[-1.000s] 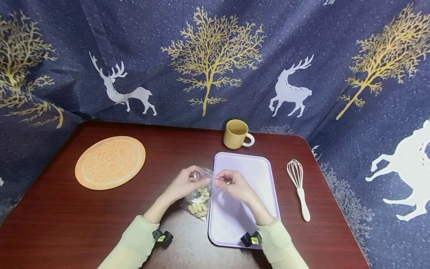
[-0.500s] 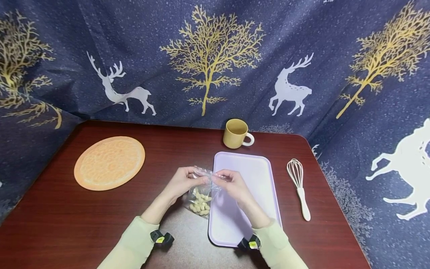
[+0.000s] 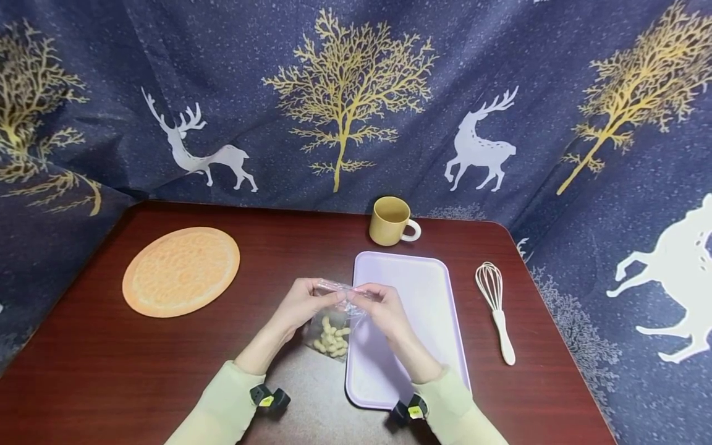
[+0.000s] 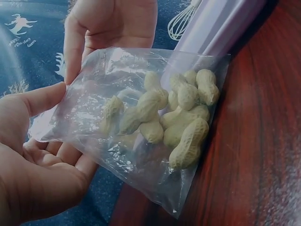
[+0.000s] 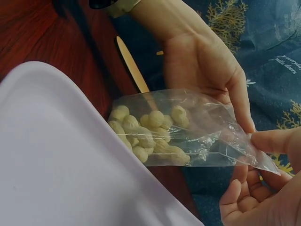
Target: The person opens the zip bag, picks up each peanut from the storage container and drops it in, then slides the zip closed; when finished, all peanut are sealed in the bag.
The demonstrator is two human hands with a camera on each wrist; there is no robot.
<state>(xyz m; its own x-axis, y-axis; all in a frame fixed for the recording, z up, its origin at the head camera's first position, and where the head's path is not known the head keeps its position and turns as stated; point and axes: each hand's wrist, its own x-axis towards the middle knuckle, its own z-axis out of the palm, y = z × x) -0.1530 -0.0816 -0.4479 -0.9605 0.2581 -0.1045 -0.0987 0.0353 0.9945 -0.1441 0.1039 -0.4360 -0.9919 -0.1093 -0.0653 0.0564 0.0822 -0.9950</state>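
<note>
A clear plastic bag (image 4: 87,110) hangs between my two hands, with several unshelled peanuts (image 3: 332,340) gathered at its bottom. My left hand (image 3: 303,304) pinches one side of the bag's top, thumb toward me. The opposite side of that top edge is pinched by my right hand (image 3: 384,307), and the two thumb tips nearly meet. In the left wrist view the peanuts (image 4: 178,108) show plainly through the film. The bag's lower end overlaps the left edge of a lilac tray (image 3: 428,309) in the head view.
Behind the tray stands a yellow mug (image 3: 389,221) with a white handle. A white whisk (image 3: 497,312) lies to the tray's right. At the left of the dark red table (image 3: 139,371) is a round orange mat (image 3: 182,272). A patterned blue cloth (image 3: 256,123) hangs behind.
The bag's top has been drawn from a twisted gather into a flatter, folded edge between my fingers. Both hands stay close together in nearly the same place.
</note>
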